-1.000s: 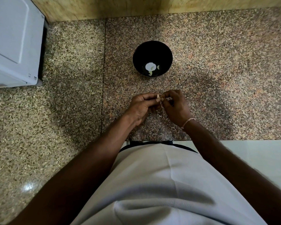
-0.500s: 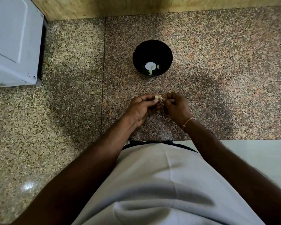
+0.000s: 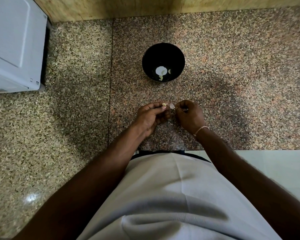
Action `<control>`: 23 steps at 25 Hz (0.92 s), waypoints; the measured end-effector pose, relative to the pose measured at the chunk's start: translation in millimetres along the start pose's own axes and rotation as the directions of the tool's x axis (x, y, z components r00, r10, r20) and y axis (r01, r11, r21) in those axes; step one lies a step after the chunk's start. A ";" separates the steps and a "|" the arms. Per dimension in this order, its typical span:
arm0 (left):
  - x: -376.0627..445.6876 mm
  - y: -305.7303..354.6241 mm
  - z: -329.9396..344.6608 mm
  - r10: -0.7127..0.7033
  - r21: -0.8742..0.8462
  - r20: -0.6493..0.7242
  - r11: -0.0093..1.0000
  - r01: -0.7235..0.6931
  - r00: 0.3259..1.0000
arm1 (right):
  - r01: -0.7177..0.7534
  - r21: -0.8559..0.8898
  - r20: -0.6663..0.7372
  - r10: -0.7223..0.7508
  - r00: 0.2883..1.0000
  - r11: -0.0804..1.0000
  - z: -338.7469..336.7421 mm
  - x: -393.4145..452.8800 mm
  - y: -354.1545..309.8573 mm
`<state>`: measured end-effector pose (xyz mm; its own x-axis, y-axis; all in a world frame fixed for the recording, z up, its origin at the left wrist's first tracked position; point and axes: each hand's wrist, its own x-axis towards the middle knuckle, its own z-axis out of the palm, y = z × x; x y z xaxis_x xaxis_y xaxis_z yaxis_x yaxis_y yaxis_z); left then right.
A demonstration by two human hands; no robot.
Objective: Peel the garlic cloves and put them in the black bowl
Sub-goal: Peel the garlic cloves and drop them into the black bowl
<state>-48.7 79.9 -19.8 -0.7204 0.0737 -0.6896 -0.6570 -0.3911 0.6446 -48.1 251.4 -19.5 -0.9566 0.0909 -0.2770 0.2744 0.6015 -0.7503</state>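
While the garlic clove (image 3: 164, 104) sat pinched at the tips of the left hand (image 3: 150, 116), pale and largely bare, a thin flake of skin (image 3: 171, 106) stood just at its 3 o'clock, caught in the pinch of the right hand (image 3: 190, 116), whose fingers were curled in tight around it. Both grips were thus closed, the left on the clove and the right on the peel, with the two hands close together but not touching, low over the granite surface (image 3: 241, 84). At 12 o'clock from the hands, well apart from them, stood the black bowl (image 3: 163, 62), and three peeled cloves (image 3: 163, 72) lay near a white patch on its bottom, so part of the job looked done. The clove in hand seemed nearly stripped and not yet dropped in; whether more unpeeled cloves waited could not be told, though a few scraps that looked like husk lay on the stone beneath the hands. Compared with half a second earlier, the hands had parted slightly and the flake had come away from the clove into the gap between them, where before the fingertips met over it; the bowl and its contents had not changed. A white appliance (image 3: 16, 44) stood at 10 o'clock, against the wall.
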 end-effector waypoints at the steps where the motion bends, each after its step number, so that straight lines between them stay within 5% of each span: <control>1: -0.1 -1.1 -0.1 0.001 0.011 0.001 1.000 -0.001 1.000 | 0.031 -0.038 -0.013 -0.031 0.999 0.999 -0.6 0.1 0.6; 8: -3.9 -4.4 0.7 0.045 0.099 -0.024 0.994 -0.042 0.999 | 0.141 -0.235 0.015 -0.141 0.990 0.962 -0.1 -3.0 3.4; 13: -9.9 -10.5 -2.1 0.121 0.163 -0.064 0.981 -0.109 0.991 | 0.148 -0.204 0.008 -0.150 0.989 0.968 -1.9 -4.2 2.4; 19: -12.6 -13.2 -1.9 0.168 0.192 -0.072 0.970 -0.152 0.983 | 0.305 -0.018 0.187 -0.296 0.937 0.952 -4.3 -2.1 -9.1; 23: -16.0 -11.0 2.8 0.191 0.187 -0.091 0.967 -0.171 0.977 | 0.296 -0.011 0.124 -0.293 0.948 0.955 -5.3 -2.8 -9.0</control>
<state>-30.5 85.6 -15.0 -0.8093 -0.0860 -0.5811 -0.5536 -0.2191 0.8034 -48.4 249.9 -8.8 -0.9751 -0.1881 -0.1175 -0.0223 0.6103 -0.7919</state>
